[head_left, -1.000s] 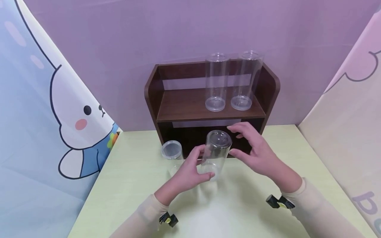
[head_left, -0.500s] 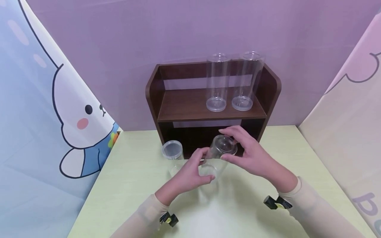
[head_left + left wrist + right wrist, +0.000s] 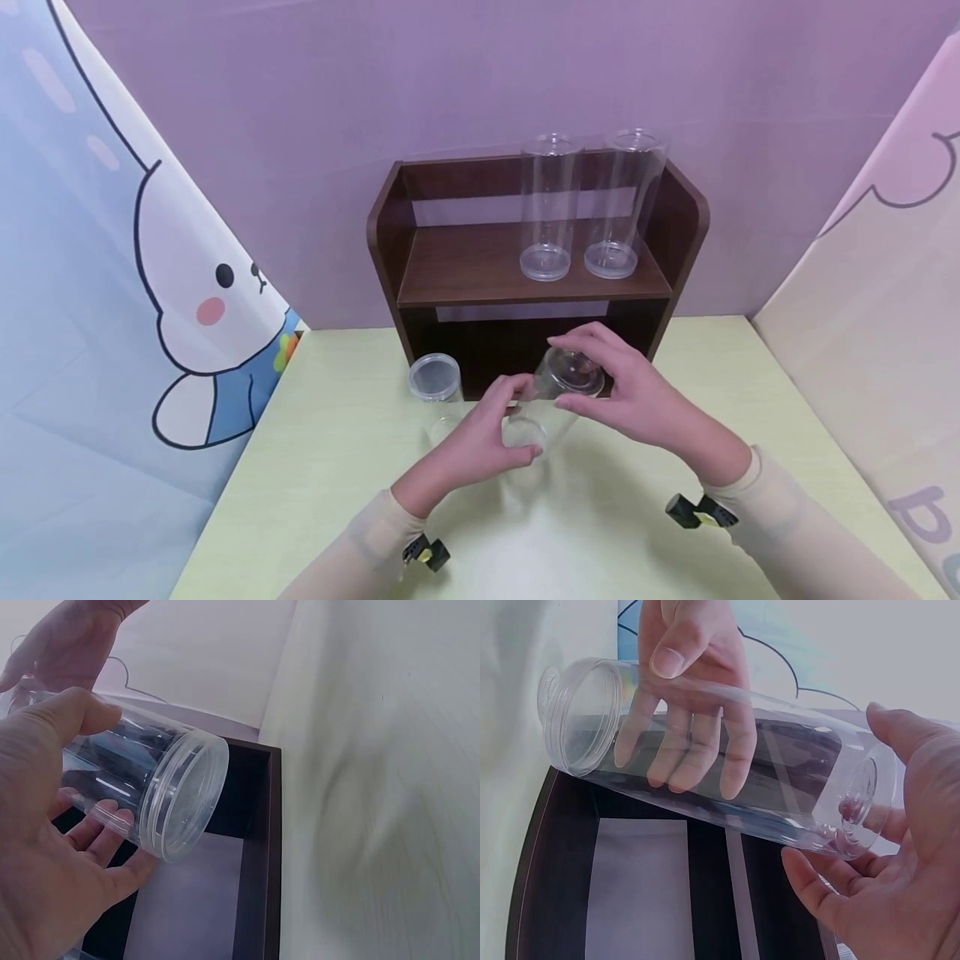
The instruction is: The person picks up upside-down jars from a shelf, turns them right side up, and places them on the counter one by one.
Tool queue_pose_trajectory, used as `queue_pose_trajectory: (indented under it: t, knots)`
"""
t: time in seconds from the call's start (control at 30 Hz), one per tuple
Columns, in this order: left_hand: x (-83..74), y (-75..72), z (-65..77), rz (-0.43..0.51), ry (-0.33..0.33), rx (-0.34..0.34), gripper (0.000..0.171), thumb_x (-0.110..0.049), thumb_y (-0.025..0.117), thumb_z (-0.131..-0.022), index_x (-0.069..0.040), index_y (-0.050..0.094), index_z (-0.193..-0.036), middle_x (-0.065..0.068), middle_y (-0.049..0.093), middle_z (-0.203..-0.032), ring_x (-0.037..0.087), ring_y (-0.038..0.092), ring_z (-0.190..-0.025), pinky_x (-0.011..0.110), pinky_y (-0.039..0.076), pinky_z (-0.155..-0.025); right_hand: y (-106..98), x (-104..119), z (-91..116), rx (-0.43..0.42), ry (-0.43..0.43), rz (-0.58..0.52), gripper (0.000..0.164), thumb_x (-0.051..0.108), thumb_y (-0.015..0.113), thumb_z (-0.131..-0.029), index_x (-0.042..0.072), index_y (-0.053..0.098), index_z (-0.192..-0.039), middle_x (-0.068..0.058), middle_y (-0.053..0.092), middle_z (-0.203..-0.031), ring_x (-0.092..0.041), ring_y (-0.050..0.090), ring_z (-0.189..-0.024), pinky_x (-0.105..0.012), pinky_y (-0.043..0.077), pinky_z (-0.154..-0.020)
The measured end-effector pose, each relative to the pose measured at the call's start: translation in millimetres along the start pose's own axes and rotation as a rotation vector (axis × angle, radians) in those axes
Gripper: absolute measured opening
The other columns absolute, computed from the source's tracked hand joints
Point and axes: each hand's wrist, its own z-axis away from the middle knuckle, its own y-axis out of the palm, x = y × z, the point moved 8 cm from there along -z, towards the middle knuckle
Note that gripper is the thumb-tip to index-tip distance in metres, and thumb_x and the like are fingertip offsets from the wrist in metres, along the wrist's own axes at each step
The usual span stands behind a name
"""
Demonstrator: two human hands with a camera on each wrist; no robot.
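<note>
A clear plastic jar point(image 3: 553, 404) is held above the table, tilted, with its base up and its clear screw lid point(image 3: 193, 796) down. My left hand point(image 3: 480, 433) grips the jar's side near the lid, thumb on one side and fingers on the other. My right hand point(image 3: 626, 383) holds the base end point(image 3: 862, 799), its thumb and fingers spread around it. I see no contents through the wall of the jar. A second clear jar point(image 3: 437, 392) with a lid stands upright on the table, left of my left hand and partly behind it.
A dark brown two-tier shelf point(image 3: 457, 292) stands at the back of the pale green table point(image 3: 330, 467). Two tall clear jars point(image 3: 545, 262) stand upright on the right of its upper board. Printed cloth point(image 3: 202, 250) hangs at the left, with purple cloth point(image 3: 300, 125) behind.
My right hand has moved left and closed around the jar's base end. The jar's upper end has leaned right and slightly lower. The left hand keeps its grip near the lid.
</note>
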Motion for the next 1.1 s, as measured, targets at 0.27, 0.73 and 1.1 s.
queue_pose_trajectory:
  t: [0.27, 0.73, 1.1]
  knots:
    - [-0.1, -1.1, -0.6, -0.047, 0.0, 0.002, 0.089, -0.02, 0.088, -0.09, -0.028, 0.039, -0.164, -0.006, 0.048, -0.149, 0.017, 0.056, -0.138, 0.044, 0.05, -0.118, -7.5, -0.4, 1.9, -0.024, -0.01, -0.031, 0.064, 0.01, 0.093, -0.091, 0.018, 0.069, -0.149, 0.0, 0.063, -0.136, -0.018, 0.069, -0.1, -0.025, 0.059, -0.075]
    - [-15.0, -17.2, 1.3, -0.052, 0.066, -0.08, 0.089, -0.029, 0.092, -0.09, -0.025, 0.043, -0.165, -0.009, 0.049, -0.154, 0.011, 0.051, -0.141, 0.042, 0.047, -0.12, -36.2, -12.5, 7.6, -0.095, 0.008, -0.232, 0.067, -0.018, 0.078, -0.092, 0.005, 0.064, -0.153, -0.011, 0.061, -0.137, -0.017, 0.066, -0.12, -0.023, 0.062, -0.091]
    - [-22.8, -27.7, 3.4, 0.019, 0.133, -0.193, 0.091, -0.02, 0.097, -0.084, -0.018, 0.047, -0.161, -0.006, 0.053, -0.153, 0.014, 0.054, -0.142, 0.042, 0.044, -0.122, -50.5, -19.4, 11.7, -0.192, -0.047, -0.486, 0.059, -0.026, 0.066, -0.094, -0.013, 0.057, -0.15, -0.017, 0.061, -0.133, -0.02, 0.064, -0.124, -0.028, 0.062, -0.098]
